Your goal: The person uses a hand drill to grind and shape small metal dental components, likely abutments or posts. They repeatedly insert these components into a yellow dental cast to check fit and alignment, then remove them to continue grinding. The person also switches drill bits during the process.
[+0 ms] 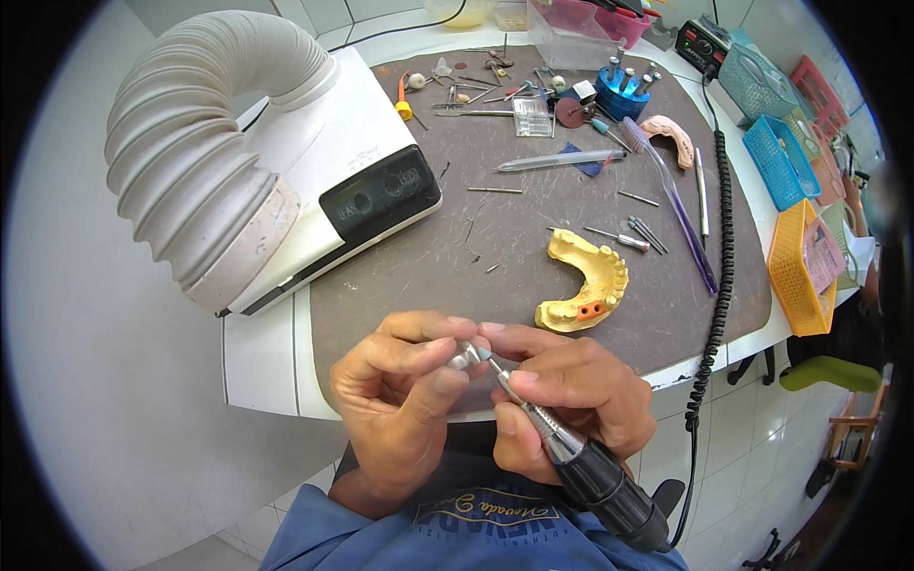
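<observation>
A glossy metal-and-black rotary handpiece (pixel 571 455) meets a small shiny metal piece (pixel 464 357), above a matt chalky yellow dental cast (pixel 586 281), a scuffed matt brown mat (pixel 533 228) and a ribbed plastic hose (pixel 190 143) at upper left.

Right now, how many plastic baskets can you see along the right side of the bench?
5, perhaps more hidden at the rim: a yellow basket nearest, a blue basket behind it, a teal basket farther back, a pink basket by the edge, and an orange basket between.
</observation>
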Demonstrator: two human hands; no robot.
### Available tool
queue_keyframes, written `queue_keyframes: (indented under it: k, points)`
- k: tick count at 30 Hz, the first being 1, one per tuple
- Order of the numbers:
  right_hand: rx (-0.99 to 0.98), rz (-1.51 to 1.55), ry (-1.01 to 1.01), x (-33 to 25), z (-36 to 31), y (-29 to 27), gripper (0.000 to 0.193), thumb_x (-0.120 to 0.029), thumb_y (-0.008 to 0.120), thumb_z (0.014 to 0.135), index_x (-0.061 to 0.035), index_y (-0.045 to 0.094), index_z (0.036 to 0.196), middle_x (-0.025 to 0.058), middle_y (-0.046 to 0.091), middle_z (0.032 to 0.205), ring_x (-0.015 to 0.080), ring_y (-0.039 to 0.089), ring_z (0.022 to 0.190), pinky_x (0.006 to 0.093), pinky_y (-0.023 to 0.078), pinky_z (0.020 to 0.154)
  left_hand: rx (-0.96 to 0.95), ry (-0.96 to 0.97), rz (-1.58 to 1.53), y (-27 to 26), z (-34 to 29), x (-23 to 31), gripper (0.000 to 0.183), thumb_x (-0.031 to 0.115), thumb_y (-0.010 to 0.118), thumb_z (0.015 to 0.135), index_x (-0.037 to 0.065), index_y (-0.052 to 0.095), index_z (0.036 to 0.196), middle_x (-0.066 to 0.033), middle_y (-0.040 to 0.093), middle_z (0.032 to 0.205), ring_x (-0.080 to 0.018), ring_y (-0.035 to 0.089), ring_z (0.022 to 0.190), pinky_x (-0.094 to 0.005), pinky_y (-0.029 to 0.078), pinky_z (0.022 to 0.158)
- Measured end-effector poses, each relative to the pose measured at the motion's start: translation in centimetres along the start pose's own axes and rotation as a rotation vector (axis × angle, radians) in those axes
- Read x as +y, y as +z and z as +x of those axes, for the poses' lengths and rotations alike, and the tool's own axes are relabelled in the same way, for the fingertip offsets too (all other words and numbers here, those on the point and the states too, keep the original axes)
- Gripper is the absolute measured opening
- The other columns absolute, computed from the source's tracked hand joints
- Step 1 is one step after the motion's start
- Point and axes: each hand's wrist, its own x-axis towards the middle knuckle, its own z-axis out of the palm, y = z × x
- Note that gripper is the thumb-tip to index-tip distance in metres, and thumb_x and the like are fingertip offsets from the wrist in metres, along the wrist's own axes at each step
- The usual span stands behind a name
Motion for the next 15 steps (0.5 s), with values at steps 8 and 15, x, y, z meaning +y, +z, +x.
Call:
queue_keyframes:
  k: [8, 15]
  points:
    - [-0.017, 0.035, 0.033, -0.06, -0.10, -0.28, 0.033, 0.002, 0.083, 0.071, -0.0010, 0.068, 0.100, 0.0119, 0.071, 0.090, 0.0356, 0.070, 0.099, 0.0398, 0.060, 0.085, 0.018, -0.007, 0.018, 0.23, 0.06, 0.06, 0.014, -0.004, 0.066, 0.089, 0.002, 0.062, 0.101, -0.0234, 0.063, 0.113, -0.0254, 0.067, 0.099, -0.0349, 0.059, 0.085]
    - [-0.028, 0.024, 0.001, 0.22, -0.16, -0.31, 0.029, 0.002, 0.076, 0.077, 0.0008, 0.062, 0.102, 0.0151, 0.068, 0.086, 0.0385, 0.069, 0.100, 0.0455, 0.057, 0.089, 0.050, -0.154, -0.067, -0.22, 0.49, 0.39, 0.012, 0.003, 0.068, 0.090, 0.001, 0.060, 0.100, -0.0221, 0.063, 0.114, -0.0252, 0.067, 0.102, -0.0338, 0.060, 0.087]
